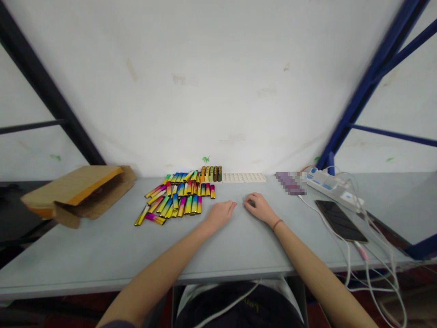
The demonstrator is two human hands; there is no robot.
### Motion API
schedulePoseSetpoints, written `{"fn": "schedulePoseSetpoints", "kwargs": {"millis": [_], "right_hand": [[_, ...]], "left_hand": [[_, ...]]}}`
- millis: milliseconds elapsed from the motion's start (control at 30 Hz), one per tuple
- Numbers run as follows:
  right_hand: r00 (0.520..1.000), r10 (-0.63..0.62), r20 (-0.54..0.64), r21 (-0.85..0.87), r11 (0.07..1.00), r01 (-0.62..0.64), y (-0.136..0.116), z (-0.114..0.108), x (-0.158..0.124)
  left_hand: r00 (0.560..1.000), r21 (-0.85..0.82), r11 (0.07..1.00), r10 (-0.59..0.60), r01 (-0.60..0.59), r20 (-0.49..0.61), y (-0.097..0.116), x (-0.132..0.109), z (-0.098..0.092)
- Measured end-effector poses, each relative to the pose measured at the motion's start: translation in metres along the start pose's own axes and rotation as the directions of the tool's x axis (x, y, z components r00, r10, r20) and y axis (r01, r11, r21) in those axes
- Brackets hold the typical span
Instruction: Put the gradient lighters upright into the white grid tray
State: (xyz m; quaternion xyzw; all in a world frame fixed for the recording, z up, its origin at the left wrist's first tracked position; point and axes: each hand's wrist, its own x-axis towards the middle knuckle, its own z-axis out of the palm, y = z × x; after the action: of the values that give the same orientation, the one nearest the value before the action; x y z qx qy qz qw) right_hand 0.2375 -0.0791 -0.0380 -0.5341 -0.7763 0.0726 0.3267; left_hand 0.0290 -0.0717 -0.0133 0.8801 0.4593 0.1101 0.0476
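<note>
Both left hand (pixel 221 213) and right hand (pixel 262 207) were curled, and from afar I couldn't tell whether either gripped anything! Shiny tubes (pixel 188 205) lay heaped left of the left hand, probably for easy reach, while the white tray (pixel 244 178) sat beyond both.

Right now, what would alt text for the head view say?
A person's left hand and right hand are apart over a grey table. Shiny multicoloured tubes lie at left, a cardboard box beyond; a white tray is behind, a phone and power strip right.
</note>
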Motion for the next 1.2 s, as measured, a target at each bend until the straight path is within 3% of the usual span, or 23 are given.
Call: {"fn": "schedulePoseSetpoints", "kwargs": {"millis": [167,367,533,667,967,1067,1200], "right_hand": [[0.997,0.074,-0.025,-0.082,0.994,-0.076,0.013,-0.006,0.012],[0.959,0.272,-0.073,-0.341,0.897,-0.281,0.044,-0.023,0.041],[0.919,0.391,0.042,-0.441,0.833,-0.334,0.057,-0.026,0.054],[0.920,0.384,0.082,-0.472,0.827,-0.304,0.054,-0.030,0.042],[0.975,0.216,0.057,-0.530,0.834,-0.154,0.023,-0.050,-0.026],[0.981,0.192,-0.006,-0.534,0.829,-0.166,0.026,-0.052,-0.028],[0.949,0.315,0.024,-0.491,0.830,-0.263,0.045,-0.052,-0.014]], "left_hand": [[0.999,-0.130,0.990,0.052,-0.053,-0.006,-0.006,0.004,0.009],[0.982,-0.181,0.973,0.117,-0.143,-0.148,-0.010,0.005,0.016],[0.993,-0.124,0.986,0.104,-0.111,-0.064,-0.012,0.004,0.015],[0.990,-0.110,0.985,0.130,-0.135,-0.053,-0.014,0.003,0.015],[0.990,-0.097,0.986,0.134,-0.139,-0.047,-0.014,0.003,0.015],[0.989,-0.096,0.985,0.138,-0.143,-0.058,-0.014,0.003,0.015],[0.990,-0.098,0.986,0.132,-0.137,-0.055,-0.014,0.003,0.014]]}}
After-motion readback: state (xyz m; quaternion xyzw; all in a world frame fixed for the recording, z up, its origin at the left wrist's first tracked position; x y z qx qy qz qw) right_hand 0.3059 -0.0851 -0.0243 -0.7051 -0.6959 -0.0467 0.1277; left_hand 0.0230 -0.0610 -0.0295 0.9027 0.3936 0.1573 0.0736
